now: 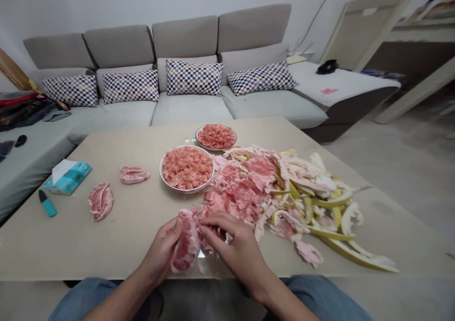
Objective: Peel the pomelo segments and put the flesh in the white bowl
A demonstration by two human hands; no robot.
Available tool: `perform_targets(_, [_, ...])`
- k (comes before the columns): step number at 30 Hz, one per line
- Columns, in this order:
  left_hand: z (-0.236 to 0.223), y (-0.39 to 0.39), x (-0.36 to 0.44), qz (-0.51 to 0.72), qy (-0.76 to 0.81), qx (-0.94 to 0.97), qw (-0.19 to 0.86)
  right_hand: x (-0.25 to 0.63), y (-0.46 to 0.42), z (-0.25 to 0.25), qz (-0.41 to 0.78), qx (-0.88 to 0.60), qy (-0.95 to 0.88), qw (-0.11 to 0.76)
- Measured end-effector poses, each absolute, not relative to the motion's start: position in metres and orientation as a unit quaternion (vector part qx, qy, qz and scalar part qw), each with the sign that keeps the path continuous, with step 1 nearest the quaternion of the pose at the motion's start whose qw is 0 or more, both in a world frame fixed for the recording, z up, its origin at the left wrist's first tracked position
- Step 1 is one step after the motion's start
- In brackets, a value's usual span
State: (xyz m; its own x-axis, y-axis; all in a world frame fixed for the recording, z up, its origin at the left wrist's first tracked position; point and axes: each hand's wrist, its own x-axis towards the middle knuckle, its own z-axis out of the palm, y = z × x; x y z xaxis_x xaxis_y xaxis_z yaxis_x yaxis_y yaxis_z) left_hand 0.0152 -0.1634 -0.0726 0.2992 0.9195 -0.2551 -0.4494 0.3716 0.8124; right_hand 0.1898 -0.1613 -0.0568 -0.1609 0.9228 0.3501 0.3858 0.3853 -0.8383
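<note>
One pomelo segment cupped in the left hand, pinched by the right hand, at the table's near edge

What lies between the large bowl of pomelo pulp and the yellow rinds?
Heaped, torn pink pomelo membrane lies there, seen in the head view.

light: bright, diffuse | shadows: faint | edges: stretched, bent | focus: slightly soft

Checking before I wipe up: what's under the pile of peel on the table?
Only the beige tabletop shows around the pomelo peel pile; the peel hides anything beneath its middle.
</note>
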Motion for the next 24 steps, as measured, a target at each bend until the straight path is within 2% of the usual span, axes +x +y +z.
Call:
perform_targets(3, [-0.078,-0.164,0.016,0.458,0.389,0.385,0.701,0.181,-0.163,-0.060,0.291,-0.467,-0.700,0.456])
perform_targets(9, [-0.080,-0.166,0.016,0.428,0.449,0.575,0.533,0.178,-0.162,-0.064,0.262,-0.471,-0.721,0.435])
perform_targets(13, [-0.080,-0.167,0.018,0.418,0.454,0.601,0.508,0.174,-0.163,-0.065,0.256,-0.519,-0.702,0.416])
perform_targets(17, [-0.077,-0.169,0.018,0.417,0.449,0.578,0.540,0.170,-0.165,-0.063,0.288,-0.557,-0.655,0.422])
perform_targets(24, [-0.069,-0.166,0.016,0.443,0.424,0.319,0.723,0.186,-0.156,-0.048,0.455,-0.551,-0.548,0.435])
